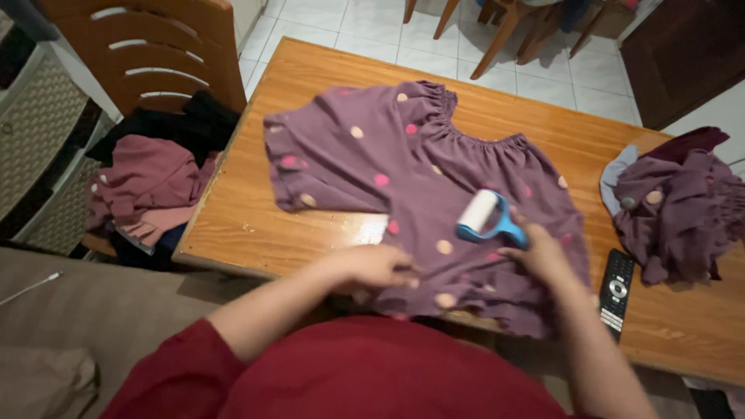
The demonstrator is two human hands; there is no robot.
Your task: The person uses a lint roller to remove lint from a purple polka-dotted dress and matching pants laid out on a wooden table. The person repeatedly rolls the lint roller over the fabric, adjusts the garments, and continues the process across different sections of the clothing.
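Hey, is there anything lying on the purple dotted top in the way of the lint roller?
Nothing visible. The lint roller, held in the right hand, sits directly on the purple top. The left hand rests at the hem, off to the roller's left.

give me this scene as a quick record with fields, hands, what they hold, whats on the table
surface: wooden table
main item: purple dotted top spread flat on the table
left hand: pressing the near hem of the top
right hand: gripping the blue handle of a lint roller, its white roll on the fabric
right of table: bunched purple garment and a black remote
left of table: chair piled with pink and black clothes
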